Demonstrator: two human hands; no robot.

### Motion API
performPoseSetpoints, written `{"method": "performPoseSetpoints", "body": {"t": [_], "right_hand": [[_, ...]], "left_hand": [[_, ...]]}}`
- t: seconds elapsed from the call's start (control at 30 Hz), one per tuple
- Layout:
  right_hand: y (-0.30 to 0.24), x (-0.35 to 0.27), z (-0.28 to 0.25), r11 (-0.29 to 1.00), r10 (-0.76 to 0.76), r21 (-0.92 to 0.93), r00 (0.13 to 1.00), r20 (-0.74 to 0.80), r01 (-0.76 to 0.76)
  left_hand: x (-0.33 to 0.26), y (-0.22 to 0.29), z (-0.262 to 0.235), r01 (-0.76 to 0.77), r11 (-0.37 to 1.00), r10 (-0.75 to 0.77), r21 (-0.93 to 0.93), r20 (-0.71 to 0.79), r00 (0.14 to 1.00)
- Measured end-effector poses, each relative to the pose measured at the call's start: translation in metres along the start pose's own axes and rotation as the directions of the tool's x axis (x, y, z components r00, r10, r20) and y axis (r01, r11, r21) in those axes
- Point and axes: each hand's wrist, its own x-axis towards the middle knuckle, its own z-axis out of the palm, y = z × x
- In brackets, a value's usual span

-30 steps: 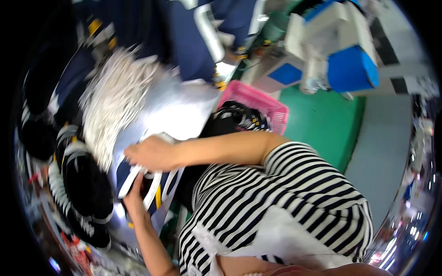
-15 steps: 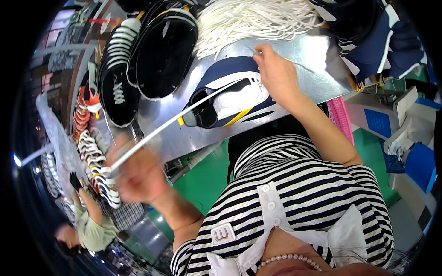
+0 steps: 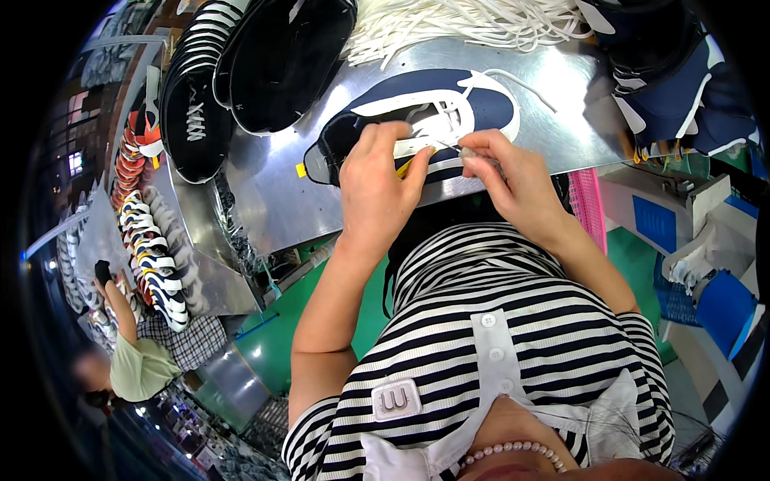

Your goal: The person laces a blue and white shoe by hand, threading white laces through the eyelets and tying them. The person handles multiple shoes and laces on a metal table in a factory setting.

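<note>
A navy and white shoe upper [image 3: 437,84] with a yellow tab lies on its side on the metal table, toe to the right. My left hand [image 3: 377,180] grips its near lacing edge between fingers and thumb. Pinched in my right hand [image 3: 513,176] is a thin, awl-like metal tool [image 3: 451,147], its shaft reaching to the near row of lace holes; its very tip is too small to make out. A white shoelace [image 3: 521,84] runs through the upper near the toe, its loose end curving over the table.
Loose white laces [image 3: 457,24] are piled at the back. Black shoes [image 3: 196,120] stand on the left, navy uppers [image 3: 662,88] on the right. Beside the metal table [image 3: 281,204] is a pink basket [image 3: 589,208]. A co-worker [image 3: 144,361] is at far left, near a row of uppers.
My left hand, earlier pulling the lace out to the left, has released it and come to the upper. My right hand has moved from the far edge to the near lacing edge.
</note>
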Motion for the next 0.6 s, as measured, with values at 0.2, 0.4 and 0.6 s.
{"method": "performPoseSetpoints", "body": {"t": [0.2, 0.4, 0.6], "right_hand": [[-0.003, 0.006, -0.002, 0.995, 0.022, -0.1, 0.995, 0.095, -0.012], [-0.004, 0.013, 0.001, 0.99, 0.08, -0.128, 0.989, 0.125, -0.063], [0.0, 0.024, 0.019, 0.981, 0.162, -0.126, 0.983, 0.09, -0.15]], "left_hand": [[0.0, -0.011, -0.005, 0.058, 0.994, -0.052, -0.096, 0.068, 0.996], [-0.002, -0.013, -0.005, 0.024, 0.986, -0.011, -0.163, 0.082, 0.997], [-0.013, -0.012, 0.01, -0.175, 0.974, 0.183, -0.146, 0.043, 0.982]]}}
